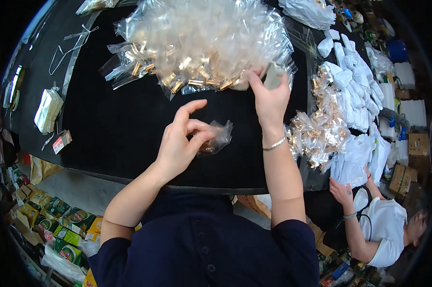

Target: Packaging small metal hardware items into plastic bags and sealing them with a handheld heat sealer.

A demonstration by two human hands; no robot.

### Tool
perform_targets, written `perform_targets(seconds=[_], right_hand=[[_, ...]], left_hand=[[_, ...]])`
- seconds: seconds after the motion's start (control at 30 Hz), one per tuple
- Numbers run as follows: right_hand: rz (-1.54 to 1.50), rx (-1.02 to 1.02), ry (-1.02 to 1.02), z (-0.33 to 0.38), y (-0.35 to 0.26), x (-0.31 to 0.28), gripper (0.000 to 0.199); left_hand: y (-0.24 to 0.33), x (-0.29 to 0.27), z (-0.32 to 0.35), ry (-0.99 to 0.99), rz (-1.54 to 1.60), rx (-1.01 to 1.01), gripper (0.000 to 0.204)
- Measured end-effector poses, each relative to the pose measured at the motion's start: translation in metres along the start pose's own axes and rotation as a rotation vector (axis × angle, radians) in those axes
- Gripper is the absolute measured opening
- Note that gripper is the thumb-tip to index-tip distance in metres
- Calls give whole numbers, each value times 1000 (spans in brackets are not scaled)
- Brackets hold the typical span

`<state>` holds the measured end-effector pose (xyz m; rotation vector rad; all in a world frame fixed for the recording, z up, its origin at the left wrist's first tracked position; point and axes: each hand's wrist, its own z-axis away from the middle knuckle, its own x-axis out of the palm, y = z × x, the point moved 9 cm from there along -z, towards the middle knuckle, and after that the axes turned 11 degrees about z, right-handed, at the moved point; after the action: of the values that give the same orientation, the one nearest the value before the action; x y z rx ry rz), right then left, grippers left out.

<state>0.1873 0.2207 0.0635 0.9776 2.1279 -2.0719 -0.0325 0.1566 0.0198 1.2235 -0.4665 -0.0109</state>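
Pinching a small clear plastic bag between thumb and fingers, the left hand rests low over the black counter; the right hand grasps a pale grey object beside heaped clear bags with gold-coloured pieces.

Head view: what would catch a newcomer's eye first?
Probably the big shiny heap of clear bags with gold-coloured pieces, across the far middle of the black table. Nearer, the left hand pinches a small clear bag, while the right hand, at the heap's near right edge, holds a pale boxy object.
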Motion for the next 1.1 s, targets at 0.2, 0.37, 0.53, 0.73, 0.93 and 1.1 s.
perform_targets(seconds=[0.2, 0.37, 0.53, 0.73, 0.93, 1.1], right_hand=[[-94, -73, 13, 74, -14, -23, 22], [-346, 12, -95, 121, 0, -24, 20], [-358, 126, -149, 149, 24, -34, 21], [-119, 112, -22, 163, 19, -30, 23], [-213, 273, 0, 160, 40, -39, 23], [-355, 356, -2, 161, 45, -37, 20]], left_hand=[[31, 26, 7, -296, -293, 354, 10], [34, 59, 12, -332, -443, 463, 11], [-22, 47, 4, -232, -15, -6, 5], [-17, 51, 13, -51, -147, 178, 8], [-19, 41, 14, 36, -93, 51, 5], [19, 58, 21, -172, -553, 499, 8]])
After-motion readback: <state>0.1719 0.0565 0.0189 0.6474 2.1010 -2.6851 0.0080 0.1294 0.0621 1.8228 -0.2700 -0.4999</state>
